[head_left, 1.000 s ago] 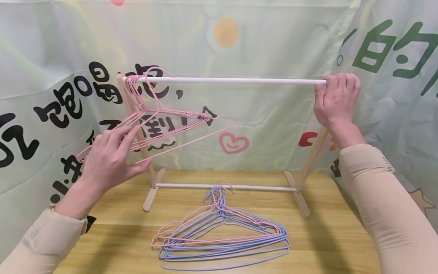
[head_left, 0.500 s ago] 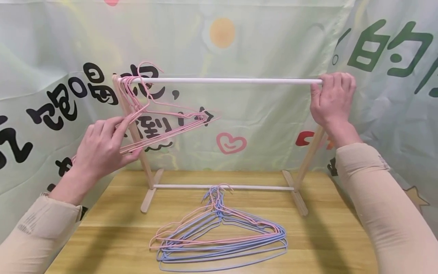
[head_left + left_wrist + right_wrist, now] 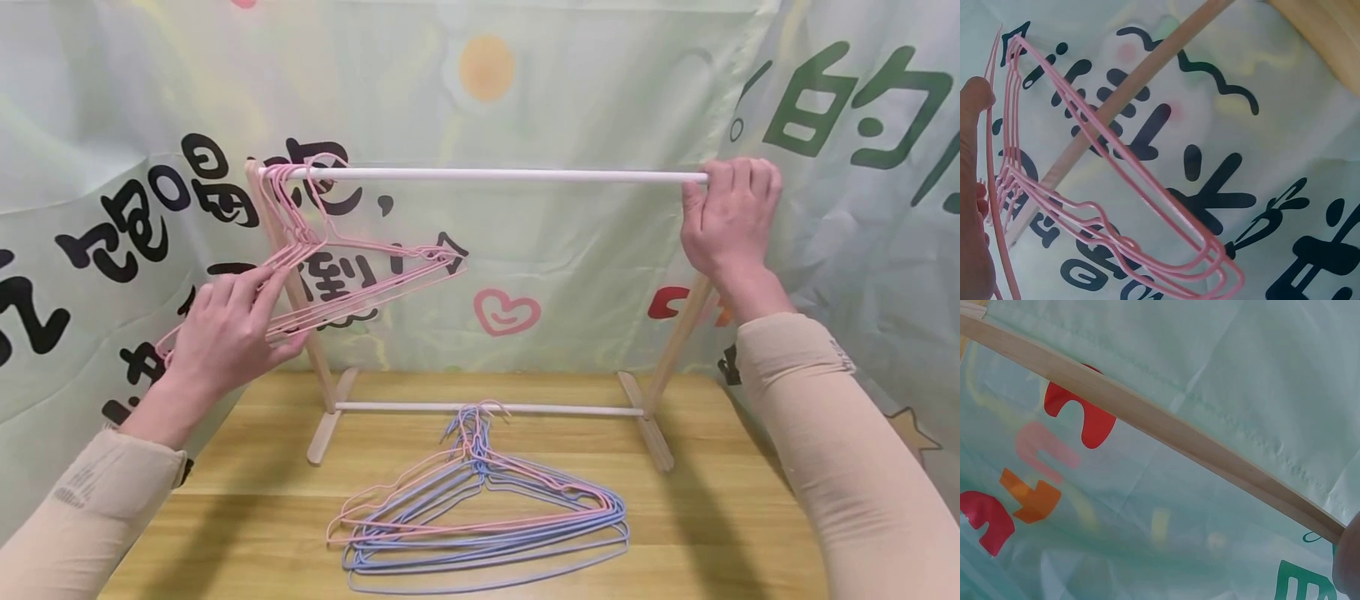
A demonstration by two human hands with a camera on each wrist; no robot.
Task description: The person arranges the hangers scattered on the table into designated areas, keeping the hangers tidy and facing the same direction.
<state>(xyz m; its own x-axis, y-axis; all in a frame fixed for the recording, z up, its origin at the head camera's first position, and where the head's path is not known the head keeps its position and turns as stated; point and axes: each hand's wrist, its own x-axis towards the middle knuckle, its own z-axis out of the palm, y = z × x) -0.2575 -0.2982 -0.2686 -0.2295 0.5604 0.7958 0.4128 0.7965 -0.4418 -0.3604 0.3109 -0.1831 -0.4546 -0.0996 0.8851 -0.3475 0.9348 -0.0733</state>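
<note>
On the left, my left hand (image 3: 228,329) pinches a pink wire hanger (image 3: 322,202) between thumb and fingers. This hanger's hook sits at the white top rod (image 3: 510,174) of a small wooden rack. Just left of it, several pink hangers (image 3: 288,212) hang bunched near the rack's left post. In the left wrist view, my thumb (image 3: 977,94) lies against one pink wire, apart from the bunched hangers (image 3: 1116,145). My right hand (image 3: 731,217) grips the rack's top right corner, covering the rod's end. The right wrist view mostly shows the right post (image 3: 1166,431).
Blue hangers (image 3: 480,546) and pink hangers (image 3: 375,527) lie piled on the wooden table (image 3: 750,517), their hooks by the lower white rod (image 3: 562,410). The rack's feet (image 3: 326,433) stand behind the pile. A printed cloth (image 3: 600,83) hangs behind and at both sides.
My left hand first moved left with the pink hanger, closer to the hanging bunch. The hook has since dropped from above the rod down to it. My right hand keeps its grip.
</note>
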